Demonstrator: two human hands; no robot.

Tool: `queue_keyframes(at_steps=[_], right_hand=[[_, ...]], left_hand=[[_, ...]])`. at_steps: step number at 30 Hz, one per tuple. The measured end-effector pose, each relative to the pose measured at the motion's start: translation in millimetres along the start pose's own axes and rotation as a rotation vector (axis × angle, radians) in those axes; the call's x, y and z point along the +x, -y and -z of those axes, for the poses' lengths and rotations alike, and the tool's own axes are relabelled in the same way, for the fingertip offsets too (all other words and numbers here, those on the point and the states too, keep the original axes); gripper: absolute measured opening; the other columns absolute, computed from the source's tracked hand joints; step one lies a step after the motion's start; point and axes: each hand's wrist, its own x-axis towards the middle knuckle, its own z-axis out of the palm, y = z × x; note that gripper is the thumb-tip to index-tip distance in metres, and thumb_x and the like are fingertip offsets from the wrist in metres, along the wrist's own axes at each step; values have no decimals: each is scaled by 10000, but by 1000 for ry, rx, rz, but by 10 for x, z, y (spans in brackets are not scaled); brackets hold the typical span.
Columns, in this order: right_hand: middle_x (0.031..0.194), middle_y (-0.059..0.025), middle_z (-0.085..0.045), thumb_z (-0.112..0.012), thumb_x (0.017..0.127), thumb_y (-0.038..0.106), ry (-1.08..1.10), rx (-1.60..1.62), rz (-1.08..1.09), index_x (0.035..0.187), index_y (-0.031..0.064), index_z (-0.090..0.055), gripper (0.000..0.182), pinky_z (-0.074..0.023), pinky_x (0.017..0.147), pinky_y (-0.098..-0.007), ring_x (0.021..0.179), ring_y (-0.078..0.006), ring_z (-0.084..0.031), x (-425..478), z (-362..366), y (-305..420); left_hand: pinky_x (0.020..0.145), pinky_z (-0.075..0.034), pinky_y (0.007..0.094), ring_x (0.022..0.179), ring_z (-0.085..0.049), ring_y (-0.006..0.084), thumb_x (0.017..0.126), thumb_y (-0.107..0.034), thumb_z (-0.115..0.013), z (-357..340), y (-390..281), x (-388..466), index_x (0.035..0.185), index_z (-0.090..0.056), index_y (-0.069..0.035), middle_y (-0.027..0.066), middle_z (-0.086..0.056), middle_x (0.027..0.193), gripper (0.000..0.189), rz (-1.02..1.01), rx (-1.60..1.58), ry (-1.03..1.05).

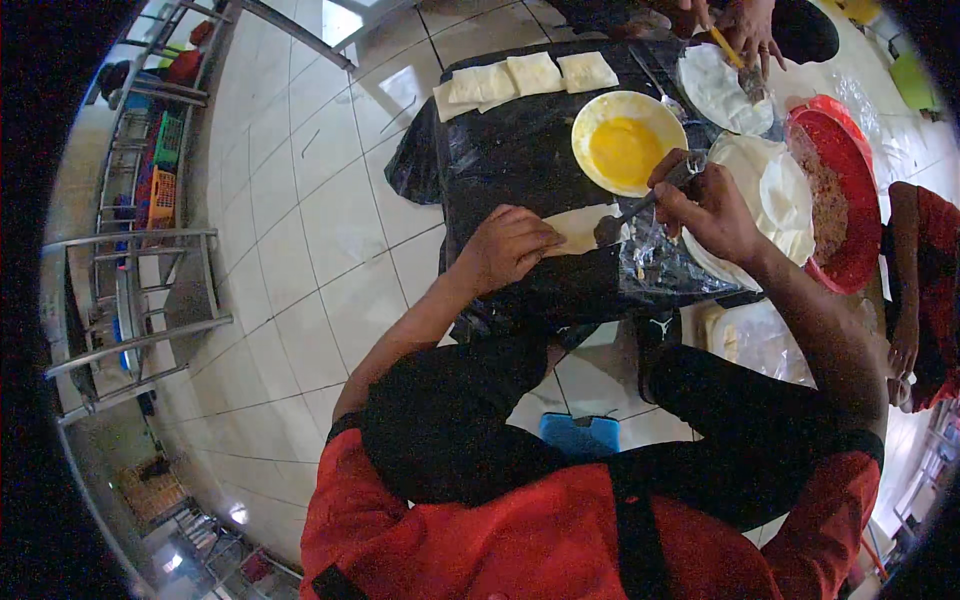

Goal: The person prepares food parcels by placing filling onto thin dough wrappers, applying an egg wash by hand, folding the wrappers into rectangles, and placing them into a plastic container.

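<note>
My left hand (514, 244) presses its fingers on the left end of a pale dough strip (574, 231) lying on a table wrapped in black plastic (502, 165). In my right hand (701, 199) is the handle of a dark brush (609, 229), whose head touches the strip's right part. Just above the strip stands a pale bowl of yellow liquid (628, 142), probably beaten egg. Several folded dough parcels (532, 73) lie along the far left edge. Beside my right hand is a stack of round thin dough sheets (780, 195).
A red basin (862, 172) of minced filling (823, 202) stands at the right. A spoon (667, 101) lies beyond the bowl. Across the table, a person's hands (750, 37) work over another dough sheet (716, 82). Another person's arm (905, 277) is at far right. Below the table's right side is a plastic-covered container (757, 341).
</note>
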Motion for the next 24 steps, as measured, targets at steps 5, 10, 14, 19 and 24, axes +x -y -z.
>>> queue_keyframes(at_steps=[5, 10, 14, 19, 24], right_hand=[[708, -60, -618, -588, 1003, 173, -23, 55, 19, 1048, 2, -565, 178, -489, 558, -261, 588, -115, -598, -5, 3, 51], [723, -54, -608, -577, 1010, 175, -63, 57, 62, 1062, 1, -565, 182, -483, 560, -267, 601, -115, -583, 0, 68, 73], [722, -48, -597, -574, 1014, 176, -69, 31, 104, 1068, 7, -567, 178, -473, 564, -269, 616, -113, -576, 10, 124, 11], [708, -42, -596, -585, 1010, 181, -130, 50, 102, 1055, 6, -569, 182, -471, 550, -270, 601, -107, -572, 2, 55, -27], [671, -21, -574, -559, 991, 116, -27, -233, 52, 1008, -9, -552, 126, -470, 511, -276, 551, -103, -565, -5, -36, -151]], left_hand=[[981, -440, 422, 1091, -591, 233, 789, -115, -686, 1, -21, -20, 1116, -709, -166, 25, -653, 1099, 331, -13, 2, 29], [1002, -422, 433, 1123, -575, 233, 788, -116, -683, 9, 42, -18, 1103, -709, -171, 22, -645, 1125, 321, -29, 35, 66], [1015, -411, 435, 1135, -574, 232, 797, -109, -680, 51, 21, 14, 1085, -712, -169, 26, -648, 1180, 296, -76, 58, 61], [1041, -395, 439, 1156, -568, 233, 831, -107, -665, 60, -22, -18, 1149, -686, -143, 28, -641, 1245, 321, -106, 64, 81], [1072, -372, 443, 1168, -565, 235, 858, -133, -654, 80, -78, -33, 1244, -640, -119, 29, -628, 1283, 386, -93, 98, 128]])
